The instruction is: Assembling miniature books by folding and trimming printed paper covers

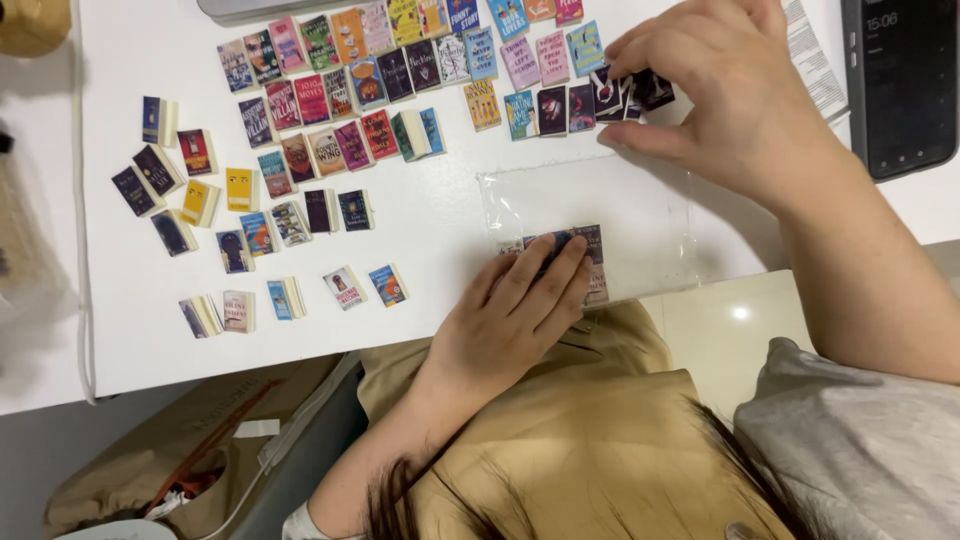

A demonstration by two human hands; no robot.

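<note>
My left hand point(505, 320) lies near the white table's point(440, 330) front edge, fingers pressed on a small pile of miniature books point(592, 243). The pile sits at the near end of a clear plastic bag point(600, 195); I cannot tell if it is inside. At the far right my right hand point(730, 90) pinches a few dark miniature books point(640, 92) between thumb and fingertips, at the end of the rows. Many more miniature books point(380, 70) lie face up in rows across the far middle, and looser ones point(240, 240) are scattered at the left.
A dark phone point(910, 80) lies at the far right next to a printed paper sheet point(815, 60). A thin cable point(85, 250) runs along the table's left side. Below the table edge a brown bag point(180, 450) sits on the floor.
</note>
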